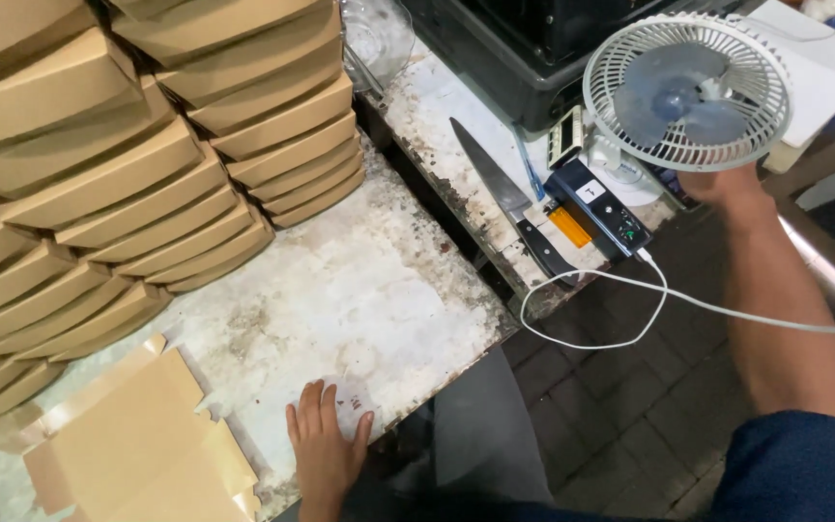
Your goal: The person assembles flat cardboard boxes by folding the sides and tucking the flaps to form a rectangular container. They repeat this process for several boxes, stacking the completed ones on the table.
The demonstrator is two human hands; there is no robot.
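The white desk fan [686, 92] stood at the worktable's [379, 290] far edge, the right hand [722, 184] reaching behind its base, grip hidden, left hand [326, 447] flat; a tug might have snagged the white cable [630, 290] or nudged the kitchen knife [509, 198] off.

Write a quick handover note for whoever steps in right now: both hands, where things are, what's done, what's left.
Left hand: flat, open, on the table edge, beside the flat cardboard.
Right hand: reaching behind the white fan; its fingers are hidden, so the grip is unclear.
Things: folded boxes stacked at the table's far left; knife on the next counter, near the fan.
Done: many boxes folded.
Left: the flat cardboard is unfolded.
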